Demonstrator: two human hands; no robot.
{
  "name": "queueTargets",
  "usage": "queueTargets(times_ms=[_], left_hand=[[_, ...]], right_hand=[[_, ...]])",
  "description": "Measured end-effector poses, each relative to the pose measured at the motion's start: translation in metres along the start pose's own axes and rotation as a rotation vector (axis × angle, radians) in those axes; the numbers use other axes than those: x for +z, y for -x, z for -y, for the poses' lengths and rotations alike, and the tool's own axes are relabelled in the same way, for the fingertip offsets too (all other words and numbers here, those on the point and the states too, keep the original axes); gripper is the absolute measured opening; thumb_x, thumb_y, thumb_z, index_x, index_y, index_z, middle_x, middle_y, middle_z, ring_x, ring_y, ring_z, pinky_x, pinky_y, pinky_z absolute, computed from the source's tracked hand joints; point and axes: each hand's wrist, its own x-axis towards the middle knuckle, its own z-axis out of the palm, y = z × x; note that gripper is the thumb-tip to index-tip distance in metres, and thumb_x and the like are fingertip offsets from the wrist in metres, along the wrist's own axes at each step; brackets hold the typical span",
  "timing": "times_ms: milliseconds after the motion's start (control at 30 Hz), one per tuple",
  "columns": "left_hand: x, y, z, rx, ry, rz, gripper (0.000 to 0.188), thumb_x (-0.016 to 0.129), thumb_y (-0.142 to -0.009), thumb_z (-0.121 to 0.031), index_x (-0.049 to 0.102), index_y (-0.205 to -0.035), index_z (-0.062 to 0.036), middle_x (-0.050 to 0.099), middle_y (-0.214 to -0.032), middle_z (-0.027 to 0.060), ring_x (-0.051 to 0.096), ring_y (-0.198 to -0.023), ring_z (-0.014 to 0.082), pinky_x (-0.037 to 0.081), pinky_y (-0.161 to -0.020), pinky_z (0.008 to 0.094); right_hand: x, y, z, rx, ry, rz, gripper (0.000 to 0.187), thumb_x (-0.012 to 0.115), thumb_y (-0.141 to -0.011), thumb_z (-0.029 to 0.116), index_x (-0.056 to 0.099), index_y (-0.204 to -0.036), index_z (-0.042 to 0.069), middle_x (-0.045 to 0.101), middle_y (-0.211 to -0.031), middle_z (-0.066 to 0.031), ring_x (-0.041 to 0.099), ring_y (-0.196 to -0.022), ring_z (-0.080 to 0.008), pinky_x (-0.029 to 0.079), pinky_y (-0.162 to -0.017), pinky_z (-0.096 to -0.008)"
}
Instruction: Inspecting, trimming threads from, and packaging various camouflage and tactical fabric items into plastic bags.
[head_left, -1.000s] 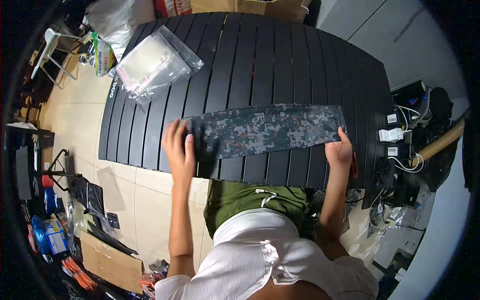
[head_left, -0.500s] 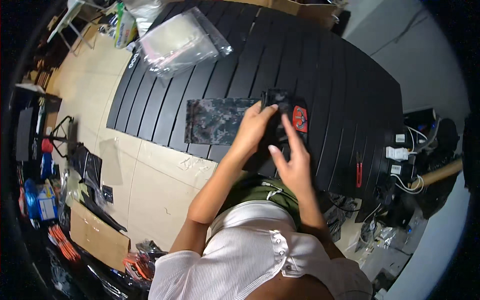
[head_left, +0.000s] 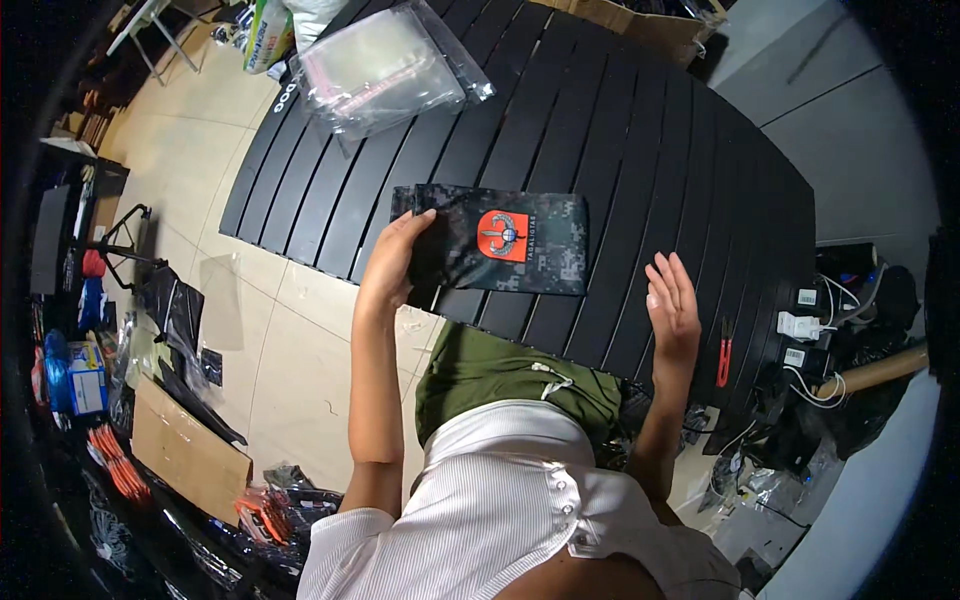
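A dark digital-camouflage cloth (head_left: 557, 250), folded into a neat rectangle, is at the near middle of the black slatted table (head_left: 620, 150). On its upper face shows an orange-red emblem patch (head_left: 503, 236) with lettering beside it. My left hand (head_left: 388, 265) grips the cloth by its left end, thumb on top and the other fingers hidden beneath. To the right of the cloth and apart from it, my right hand (head_left: 674, 308) is raised over the table with straight fingers, holding nothing.
Clear plastic bags (head_left: 385, 75) lie at the table's far left. A red-handled tool (head_left: 724, 355) rests near the right edge, by white plugs and cables (head_left: 798, 326). A flattened cardboard piece (head_left: 190, 430) and several packages are on the floor to the left.
The folded part of the cloth has come over to the left, and the patch now faces up in the middle. My left hand moved left; my right hand drew away to the right.
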Motion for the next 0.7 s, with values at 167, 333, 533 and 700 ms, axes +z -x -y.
queueTargets(times_ms=[167, 333, 533, 700], left_hand=[[-0.01, 0.006, -0.001, 0.288, -0.495, -0.176, 0.041, 0.055, -0.087, -0.011, 0.045, -0.124, 0.0048, 0.054, -0.119, 0.0138, 0.053, -0.106, 0.0189, 0.041, -0.089, 0.026], [0.025, 0.028, 0.006, 0.81, -1.061, -0.503, 0.034, 0.049, -0.081, 0.002, 0.049, -0.115, 0.004, 0.056, -0.112, 0.0195, 0.052, -0.105, 0.0373, 0.042, -0.092, 0.0362], [0.048, 0.023, 0.053, 0.895, -1.52, -0.378, 0.035, 0.047, -0.089, -0.021, 0.05, -0.12, -0.0028, 0.048, -0.125, 0.0178, 0.039, -0.122, 0.0323, 0.025, -0.102, 0.0499], [0.034, 0.002, 0.039, 0.952, -1.549, -0.259, 0.036, 0.046, -0.09, -0.023, 0.049, -0.121, -0.0052, 0.046, -0.126, 0.0161, 0.04, -0.122, 0.0283, 0.024, -0.103, 0.0468]], right_hand=[[0.002, 0.0, -0.003, 0.041, 0.024, -0.018, 0.053, 0.05, -0.087, 0.008, 0.029, -0.135, 0.0, 0.037, -0.136, -0.0177, 0.039, -0.125, -0.0267, 0.034, -0.101, -0.0347], [0.016, -0.011, -0.014, -0.027, 0.037, 0.026, 0.046, 0.051, -0.088, 0.008, 0.038, -0.13, -0.001, 0.041, -0.133, -0.0171, 0.041, -0.123, -0.0258, 0.034, -0.101, -0.0344], [0.056, -0.054, -0.025, -0.459, 0.46, 0.22, 0.04, 0.051, -0.087, 0.01, 0.045, -0.126, 0.004, 0.044, -0.132, -0.0132, 0.038, -0.126, -0.027, 0.029, -0.103, -0.0382], [0.055, -0.057, -0.032, -0.614, 0.914, 0.443, 0.044, 0.052, -0.086, 0.028, 0.048, -0.123, 0.006, 0.041, -0.133, -0.0129, 0.034, -0.127, -0.0306, 0.022, -0.106, -0.0433]])
